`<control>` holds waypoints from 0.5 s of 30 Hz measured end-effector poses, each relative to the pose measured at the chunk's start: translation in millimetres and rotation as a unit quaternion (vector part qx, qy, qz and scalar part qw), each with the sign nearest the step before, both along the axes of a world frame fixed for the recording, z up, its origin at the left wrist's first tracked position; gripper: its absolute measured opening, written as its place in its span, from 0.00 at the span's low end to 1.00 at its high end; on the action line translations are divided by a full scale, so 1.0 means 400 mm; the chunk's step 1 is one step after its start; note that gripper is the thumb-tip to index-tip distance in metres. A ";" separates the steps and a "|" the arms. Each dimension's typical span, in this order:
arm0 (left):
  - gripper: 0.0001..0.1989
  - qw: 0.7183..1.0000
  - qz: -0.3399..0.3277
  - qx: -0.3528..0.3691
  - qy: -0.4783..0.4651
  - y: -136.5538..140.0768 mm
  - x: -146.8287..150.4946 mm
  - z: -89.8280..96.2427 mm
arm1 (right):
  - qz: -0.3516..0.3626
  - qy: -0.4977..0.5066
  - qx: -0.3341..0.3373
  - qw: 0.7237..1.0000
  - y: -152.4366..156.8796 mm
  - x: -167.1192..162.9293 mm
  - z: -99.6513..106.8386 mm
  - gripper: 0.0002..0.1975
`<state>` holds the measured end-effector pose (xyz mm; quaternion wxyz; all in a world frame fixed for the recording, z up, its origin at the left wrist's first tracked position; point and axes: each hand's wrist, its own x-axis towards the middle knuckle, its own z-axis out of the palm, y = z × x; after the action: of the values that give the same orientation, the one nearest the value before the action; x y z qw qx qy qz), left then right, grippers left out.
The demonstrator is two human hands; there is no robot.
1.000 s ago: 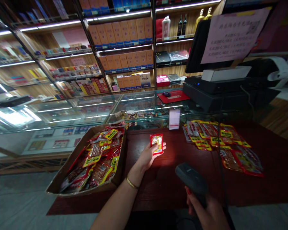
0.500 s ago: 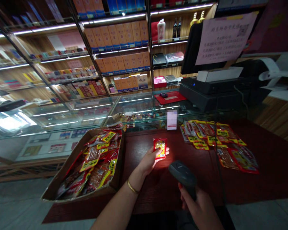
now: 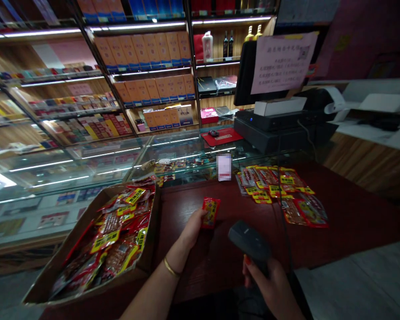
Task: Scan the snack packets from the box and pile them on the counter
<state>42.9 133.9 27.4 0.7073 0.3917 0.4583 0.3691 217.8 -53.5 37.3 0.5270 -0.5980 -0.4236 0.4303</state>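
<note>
Left hand: your left hand [image 3: 192, 229] is closed on a small red snack packet [image 3: 210, 212], thumb and fingertips pinching its lower left edge, so the packet stands up over the dark red counter [image 3: 346, 218].
Right hand: your right hand [image 3: 270, 286] is wrapped around the grip of a black barcode scanner [image 3: 250, 242], whose head points toward 11 o'clock, at the packet.
Packet location: it is in the air just above the counter, at about 10 o'clock from the scanner head and near it, not touching.
Handling: judge it light, thin and floppy, with a glossy film that may slip; it will likely bend if you hold one corner only. Take it by the sealed edge, leaving the printed face bare.
Box: at 9 o'clock from your left hand, an open cardboard box [image 3: 86, 291] is heaped with similar red-and-yellow packets.
Loose packets: at 2 o'clock from the scanner, well apart, a spread of packets [image 3: 280, 189] lies flat on the counter.
Farther out: at 12 o'clock, a glass display case [image 3: 186, 151]; beyond it, a register unit [image 3: 273, 124] and stocked shelves [image 3: 146, 58].
</note>
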 end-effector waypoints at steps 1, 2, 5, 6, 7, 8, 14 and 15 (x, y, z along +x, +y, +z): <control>0.13 1.000 -0.005 0.013 0.015 -0.002 0.006 -0.001 | 0.005 0.010 0.004 1.000 -0.010 0.010 0.005 0.29; 0.12 0.999 -0.011 0.023 0.021 -0.007 0.017 -0.001 | 0.005 0.016 0.006 1.000 -0.021 0.019 0.011 0.28; 0.16 0.993 -0.090 0.049 0.052 -0.034 0.087 -0.002 | -0.022 0.026 0.005 0.999 -0.055 0.040 0.023 0.28; 0.17 0.987 -0.129 0.058 0.071 -0.045 0.121 -0.003 | -0.036 0.030 0.005 0.999 -0.065 0.045 0.025 0.29; 0.18 0.980 -0.164 0.067 0.092 -0.053 0.161 -0.004 | -0.050 0.034 0.009 0.998 -0.074 0.048 0.026 0.29; 0.17 0.972 -0.192 0.074 0.112 -0.059 0.204 -0.004 | -0.062 0.038 0.016 0.997 -0.082 0.051 0.027 0.29; 0.11 0.952 -0.226 0.101 0.181 -0.036 0.465 0.031 | -0.119 0.058 0.024 0.991 -0.107 0.063 0.026 0.29; 0.11 0.948 -0.232 0.105 0.190 -0.032 0.497 0.042 | -0.130 0.054 0.023 0.990 -0.109 0.064 0.027 0.30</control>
<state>241.5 121.1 44.1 0.6285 0.6220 0.4391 0.1592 243.2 -97.1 48.0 0.6140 -0.6119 -0.3230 0.3799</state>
